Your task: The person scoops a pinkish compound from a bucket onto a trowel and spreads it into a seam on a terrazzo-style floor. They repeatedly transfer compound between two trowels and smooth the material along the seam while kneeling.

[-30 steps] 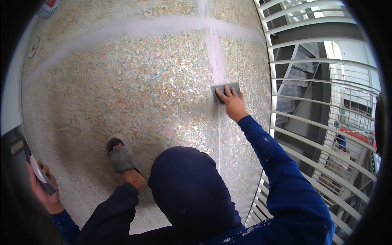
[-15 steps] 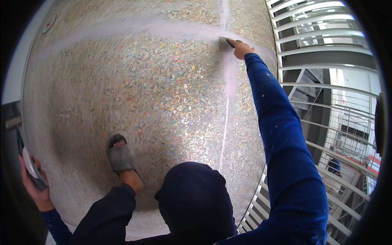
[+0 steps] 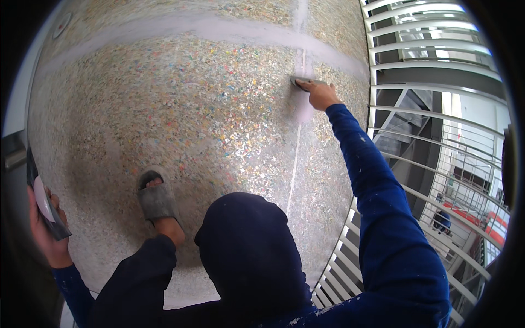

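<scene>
My right hand [image 3: 322, 95] grips a thin flat putty knife [image 3: 299, 83], its fingers pressed along the blade. The blade lies on a strip of pale pink filler [image 3: 302, 112] over a joint in the speckled, multicoloured floor [image 3: 180, 120]. Below the filler, the seam runs on toward me as a thin white line [image 3: 293, 175]. At the far left, my left hand [image 3: 48, 229] is closed around a wide, dark flat spreader [image 3: 56, 225]. A lump of pink filler [image 3: 41, 198] sits on that spreader.
White railing bars [image 3: 432, 65] border the floor on the right, with a lower level beyond them. My sandalled foot [image 3: 157, 197] stands left of my dark-clothed knee [image 3: 251, 246]. A broad pale filler band [image 3: 202, 26] crosses the far floor. A round fitting [image 3: 62, 25] lies far left.
My right hand has drawn the putty knife toward me along the seam. A thin white line now shows in the filler behind it. My left hand still holds the loaded spreader.
</scene>
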Available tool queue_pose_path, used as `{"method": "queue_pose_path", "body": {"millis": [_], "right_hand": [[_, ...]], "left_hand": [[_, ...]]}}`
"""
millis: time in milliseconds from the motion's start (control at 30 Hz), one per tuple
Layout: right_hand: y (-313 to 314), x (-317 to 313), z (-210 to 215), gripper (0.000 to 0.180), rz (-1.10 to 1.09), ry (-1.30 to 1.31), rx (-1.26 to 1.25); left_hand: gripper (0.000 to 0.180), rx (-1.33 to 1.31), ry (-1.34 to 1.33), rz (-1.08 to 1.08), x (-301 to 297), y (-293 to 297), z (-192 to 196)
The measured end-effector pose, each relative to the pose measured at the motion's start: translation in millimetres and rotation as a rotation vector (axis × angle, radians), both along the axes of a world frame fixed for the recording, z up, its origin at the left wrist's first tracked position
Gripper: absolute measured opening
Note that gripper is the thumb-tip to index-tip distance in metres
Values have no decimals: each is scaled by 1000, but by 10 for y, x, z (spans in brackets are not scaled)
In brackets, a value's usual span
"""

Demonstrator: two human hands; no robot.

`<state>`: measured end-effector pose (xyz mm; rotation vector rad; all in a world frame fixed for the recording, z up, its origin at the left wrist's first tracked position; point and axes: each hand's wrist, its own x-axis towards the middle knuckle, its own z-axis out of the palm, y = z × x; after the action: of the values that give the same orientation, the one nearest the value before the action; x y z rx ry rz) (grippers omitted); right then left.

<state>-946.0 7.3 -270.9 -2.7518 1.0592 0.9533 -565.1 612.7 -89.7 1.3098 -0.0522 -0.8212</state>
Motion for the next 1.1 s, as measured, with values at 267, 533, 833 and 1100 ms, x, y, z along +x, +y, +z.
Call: {"method": "queue_pose_path", "body": {"millis": [267,533,833,1100], "right_hand": [[868,-782,-140,63,76,-128,-52],[1782,-1323,-182,66,-29,-187,-45],[1646,-337,2049,68,439,-438,0],[1875,536,3004,71,853,-455,-5]], "left_hand": [[40,49,183,-248,44,-1197,384],[40,-161,353,-516,-466,-2257,180],[46,-33,468,-702,-858,-2499,-97],[41,97,356,-824,-1031,-2577,190]]}}
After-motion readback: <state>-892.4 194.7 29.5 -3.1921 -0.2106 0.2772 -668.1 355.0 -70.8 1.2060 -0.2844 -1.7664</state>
